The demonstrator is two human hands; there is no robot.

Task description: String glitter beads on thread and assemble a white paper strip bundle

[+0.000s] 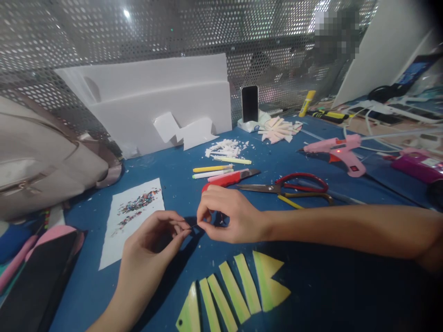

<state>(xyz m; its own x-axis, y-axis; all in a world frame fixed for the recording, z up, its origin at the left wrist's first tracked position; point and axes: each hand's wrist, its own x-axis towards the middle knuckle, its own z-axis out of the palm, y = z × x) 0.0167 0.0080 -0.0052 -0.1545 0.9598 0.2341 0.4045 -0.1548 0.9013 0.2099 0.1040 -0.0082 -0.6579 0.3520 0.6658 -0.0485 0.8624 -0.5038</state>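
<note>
The left hand (152, 242) and right hand (231, 214) pinch a thin dark strand (194, 226) in narrowed fingers above the table (176, 170); a hard tug could snap it or pull it loose.

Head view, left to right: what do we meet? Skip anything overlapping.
Beige bag → left hand → thin dark strand → right hand → pink glue gun → purple object.

The fish pieces (234, 292) are yellow-green, the glue gun (348, 147) pink.
</note>
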